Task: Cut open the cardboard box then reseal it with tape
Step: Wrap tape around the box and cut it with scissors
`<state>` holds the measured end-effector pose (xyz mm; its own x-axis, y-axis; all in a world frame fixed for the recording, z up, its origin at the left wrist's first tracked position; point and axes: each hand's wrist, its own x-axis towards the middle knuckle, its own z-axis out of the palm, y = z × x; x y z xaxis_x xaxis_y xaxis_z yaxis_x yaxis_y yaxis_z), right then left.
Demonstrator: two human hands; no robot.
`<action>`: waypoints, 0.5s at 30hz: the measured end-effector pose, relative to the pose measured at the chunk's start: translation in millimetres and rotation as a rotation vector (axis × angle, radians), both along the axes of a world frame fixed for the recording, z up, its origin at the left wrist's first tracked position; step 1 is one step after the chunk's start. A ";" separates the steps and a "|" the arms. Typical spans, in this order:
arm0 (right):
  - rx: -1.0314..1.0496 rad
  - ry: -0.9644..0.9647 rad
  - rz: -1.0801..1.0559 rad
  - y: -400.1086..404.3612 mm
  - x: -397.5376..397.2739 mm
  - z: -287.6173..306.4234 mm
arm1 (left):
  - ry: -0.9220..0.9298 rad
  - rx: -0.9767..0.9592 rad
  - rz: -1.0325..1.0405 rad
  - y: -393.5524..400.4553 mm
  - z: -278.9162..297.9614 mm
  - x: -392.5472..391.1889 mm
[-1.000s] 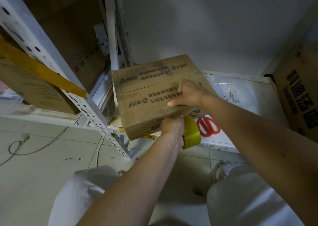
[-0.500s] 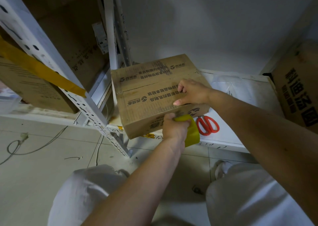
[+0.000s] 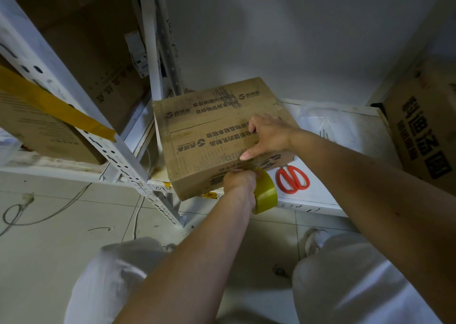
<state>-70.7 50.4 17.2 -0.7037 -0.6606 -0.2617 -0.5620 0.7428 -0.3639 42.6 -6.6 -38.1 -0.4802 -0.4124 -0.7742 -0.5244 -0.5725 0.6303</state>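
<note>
My left hand (image 3: 240, 183) has its grip wrapped round the yellow tape roll (image 3: 265, 195) at the cardboard box's (image 3: 209, 136) near edge. My right hand (image 3: 267, 135) presses on the box top, thumb extended. Box sits on the white shelf (image 3: 345, 126), red scissors (image 3: 293, 179) beside it.
</note>
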 end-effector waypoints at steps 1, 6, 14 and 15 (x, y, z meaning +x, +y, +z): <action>0.024 0.024 0.019 -0.3 1.5 0.5 | -0.002 -0.002 -0.010 -0.9 0.8 -0.1; 0.038 0.200 0.076 -0.2 9.4 -4.2 | 0.009 -0.029 -0.105 -5.0 -3.3 2.6; -0.025 0.208 0.149 14.7 5.8 -8.3 | 0.071 0.028 -0.020 1.4 2.2 5.3; -0.026 0.213 0.154 15.3 5.0 -9.3 | 0.091 0.049 -0.003 2.5 1.6 5.5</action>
<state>-65.7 65.8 7.8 -0.6319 -0.7687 -0.0995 -0.7336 0.6345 -0.2432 48.2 -4.1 -36.6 -0.5504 -0.3740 -0.7465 -0.4680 -0.6022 0.6468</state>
